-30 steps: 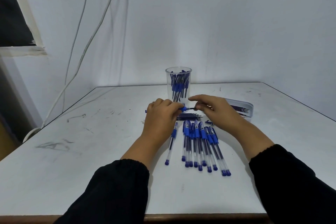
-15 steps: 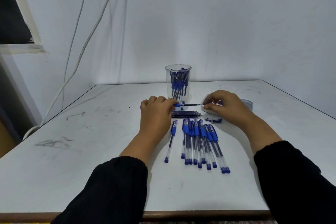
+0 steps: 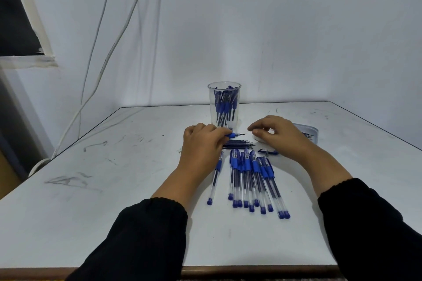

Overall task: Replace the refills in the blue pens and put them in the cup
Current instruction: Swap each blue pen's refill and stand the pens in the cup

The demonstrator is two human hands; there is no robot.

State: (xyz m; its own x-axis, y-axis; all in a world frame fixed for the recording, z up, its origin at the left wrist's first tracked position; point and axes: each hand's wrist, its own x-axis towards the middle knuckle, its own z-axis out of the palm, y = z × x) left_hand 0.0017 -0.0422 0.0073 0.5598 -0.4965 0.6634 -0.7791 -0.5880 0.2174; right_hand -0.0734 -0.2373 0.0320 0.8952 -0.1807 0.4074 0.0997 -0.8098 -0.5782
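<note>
My left hand (image 3: 202, 143) is shut on a blue pen (image 3: 233, 135) whose tip points right, just in front of the clear cup (image 3: 224, 104). The cup stands upright mid-table and holds several blue pens. My right hand (image 3: 277, 136) hovers a little to the right of the pen tip, fingers curled and apart, with nothing seen in it. A row of several blue pens (image 3: 249, 180) lies near me, between my forearms. Loose dark refills (image 3: 238, 143) lie in a bundle under my left fingers. A blue pen cap (image 3: 268, 151) rests by my right wrist.
A shallow clear tray (image 3: 308, 133) with thin dark refills sits behind my right hand. The white table (image 3: 114, 189) has scuff marks on its left side. White cables (image 3: 109, 57) hang down the wall at left.
My right hand has let go of the refill end and drawn slightly back to the right. The refill now sits deeper in the pen, with only the tip showing. My left hand stays in place.
</note>
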